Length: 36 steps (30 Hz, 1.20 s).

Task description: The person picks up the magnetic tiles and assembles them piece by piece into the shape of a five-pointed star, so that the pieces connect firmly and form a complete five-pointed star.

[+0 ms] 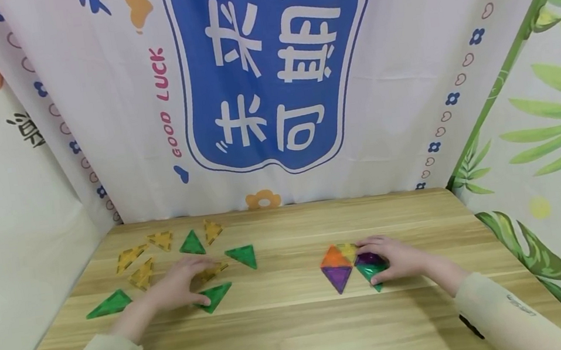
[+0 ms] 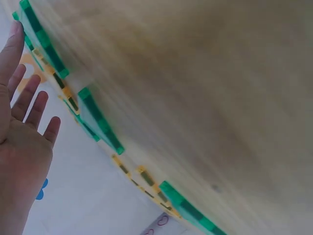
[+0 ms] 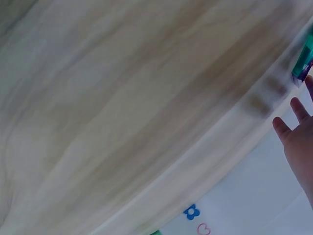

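Note:
My left hand (image 1: 180, 283) reaches over the left group of triangular tiles, its thumb at a green triangle tile (image 1: 218, 297) and its fingers above a yellow triangle tile (image 1: 212, 272). In the left wrist view that hand (image 2: 24, 127) has its fingers spread, with nothing gripped. At the right cluster, my right hand (image 1: 395, 257) lies over a dark purple tile (image 1: 368, 258) and a teal-green tile (image 1: 370, 272), thumb on the teal one. Orange (image 1: 334, 256), yellow (image 1: 346, 251) and violet (image 1: 338, 278) triangles sit beside them. The right wrist view shows its fingers fairly straight.
More triangle tiles lie loose on the left of the wooden table (image 1: 291, 339): green ones (image 1: 110, 304) and several yellow ones (image 1: 130, 257). A printed curtain (image 1: 394, 65) hangs behind the table's back edge, and more printed cloth (image 1: 555, 121) hangs at the right.

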### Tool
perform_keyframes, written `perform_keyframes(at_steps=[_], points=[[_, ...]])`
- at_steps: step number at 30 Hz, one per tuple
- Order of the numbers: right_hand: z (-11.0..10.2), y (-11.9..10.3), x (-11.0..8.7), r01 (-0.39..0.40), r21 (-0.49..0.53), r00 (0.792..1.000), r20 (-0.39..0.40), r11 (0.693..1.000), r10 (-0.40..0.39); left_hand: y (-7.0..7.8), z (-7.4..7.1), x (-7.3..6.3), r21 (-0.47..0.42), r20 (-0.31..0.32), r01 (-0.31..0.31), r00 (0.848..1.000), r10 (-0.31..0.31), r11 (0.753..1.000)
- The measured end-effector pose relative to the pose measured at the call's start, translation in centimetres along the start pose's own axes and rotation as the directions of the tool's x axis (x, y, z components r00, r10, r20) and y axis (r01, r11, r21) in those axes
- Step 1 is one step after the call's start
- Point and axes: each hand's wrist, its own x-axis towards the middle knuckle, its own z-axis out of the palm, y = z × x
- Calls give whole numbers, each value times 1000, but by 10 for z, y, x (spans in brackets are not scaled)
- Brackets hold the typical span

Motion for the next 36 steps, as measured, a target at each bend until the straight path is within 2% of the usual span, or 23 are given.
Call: perform_keyframes(at_steps=[7,12,16,23,29,36], points=[[-3,15,-8,-17,0,1000,-12,1000,17,0,6,-3,-9,2,-64,998,64,998],[-6,14,-10,-22,11,1000,-2,1000,22,-1,7,-3,-29,30,-62,998,62,998],[-10,7,-2,-39,4,999,-10,999,40,-4,7,-2,-48,40,-54,998,56,997],[-14,-24,38,-20,29,1000,-1,999,20,-4,7,-3,-40,35,-74,997,76,996],[-8,-51,77,56,52,998,-22,997,-54,0,5,-5,-58,45,-48,998,50,997],[7,-81,117,68,51,997,-51,996,-65,0,5,-7,-70,58,-32,998,36,997]])
